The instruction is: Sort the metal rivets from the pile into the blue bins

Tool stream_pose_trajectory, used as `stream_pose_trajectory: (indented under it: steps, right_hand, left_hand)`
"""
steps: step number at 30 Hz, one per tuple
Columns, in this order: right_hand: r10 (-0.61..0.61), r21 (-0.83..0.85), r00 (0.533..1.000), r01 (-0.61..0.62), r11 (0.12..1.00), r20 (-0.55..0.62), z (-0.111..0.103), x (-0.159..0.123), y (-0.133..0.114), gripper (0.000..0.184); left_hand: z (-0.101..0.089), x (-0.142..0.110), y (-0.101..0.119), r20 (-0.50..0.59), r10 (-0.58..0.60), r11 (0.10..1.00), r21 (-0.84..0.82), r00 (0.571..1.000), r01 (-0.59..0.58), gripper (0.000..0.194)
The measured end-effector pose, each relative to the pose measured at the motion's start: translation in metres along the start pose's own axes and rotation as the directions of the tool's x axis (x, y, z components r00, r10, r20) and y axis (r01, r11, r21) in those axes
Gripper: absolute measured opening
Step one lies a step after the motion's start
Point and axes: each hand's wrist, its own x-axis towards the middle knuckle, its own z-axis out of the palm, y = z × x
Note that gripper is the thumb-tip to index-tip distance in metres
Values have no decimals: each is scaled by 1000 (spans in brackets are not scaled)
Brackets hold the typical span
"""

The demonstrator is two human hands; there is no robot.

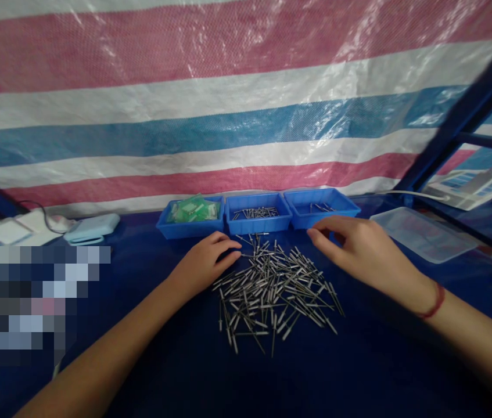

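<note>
A pale blue case (93, 227) lies at the left of the frame on a dark blue worktop (176, 371). Left of center, green packets (193, 209) fill a blue bin (191, 231), the first of three in a row. Below it, a person's left hand (204, 261) reaches to the upper left edge of a loose pile of metal pins (272, 287), its thumb and fingers slightly parted; whether it has hold of a pin cannot be told. The pile spreads across the center of the frame, just below the middle bin (259, 225), which contains more pins. The right bin (319, 218) holds only a few. The right hand (359, 247), half open with fingers curved, is at the near side of that bin, nothing visible in its grasp. A red band (436, 301) circles the wrist. At right, a clear plastic tray (424, 234) rests on the worktop.
</note>
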Motion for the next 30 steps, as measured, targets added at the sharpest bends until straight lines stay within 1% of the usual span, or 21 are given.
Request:
stream_pose_trajectory:
  steps: [3,6,8,11,13,14,15,16,17,18,19,21,24,30]
  right_hand:
    - [-26,17,996,25,1000,89,3,-5,-7,22]
    - [-46,25,986,42,999,159,10,-7,-6,22]
    - [-45,40,983,39,998,178,14,-6,-4,22]
    - [-34,139,990,14,990,140,18,-6,-6,20]
    - [9,296,992,-46,954,127,18,-6,-11,19]
    - [40,394,988,-97,914,149,18,-7,-14,20]
    - [68,488,980,-153,859,186,17,-8,-17,21]
    - [83,568,970,-203,798,229,15,-9,-21,22]
    - [82,632,961,-236,739,263,14,-10,-24,24]
    - [71,681,957,-250,688,280,12,-11,-27,24]
    - [53,720,958,-248,648,283,10,-13,-29,23]
    - [18,770,964,-222,598,265,7,-15,-33,18]
    - [-22,798,972,-180,575,235,4,-17,-37,12]
    - [-47,804,987,-97,586,153,3,-19,-40,7]
  left_hand:
    - [8,1,1,-8,28,998,49,1000,-28,29]
    - [14,3,1,-37,12,998,63,999,-10,25]
    - [14,4,3,-46,-9,1000,9,999,10,22]
    - [11,3,13,-89,-90,981,-180,992,73,20]
    - [10,0,28,-114,-177,926,-355,978,126,19]
    - [10,-2,38,-98,-213,879,-453,972,147,19]
    - [11,-4,48,-65,-253,819,-546,965,178,20]
    - [13,-7,58,-7,-277,748,-629,961,211,22]
    - [14,-10,67,36,-296,681,-693,954,237,24]
    - [16,-12,75,83,-300,626,-734,950,262,25]
    - [18,-14,81,105,-295,587,-764,950,267,25]
    - [20,-17,88,120,-279,549,-794,953,260,25]
    - [20,-20,89,96,-264,574,-784,960,237,23]
    - [19,-20,85,17,-199,705,-692,980,155,20]
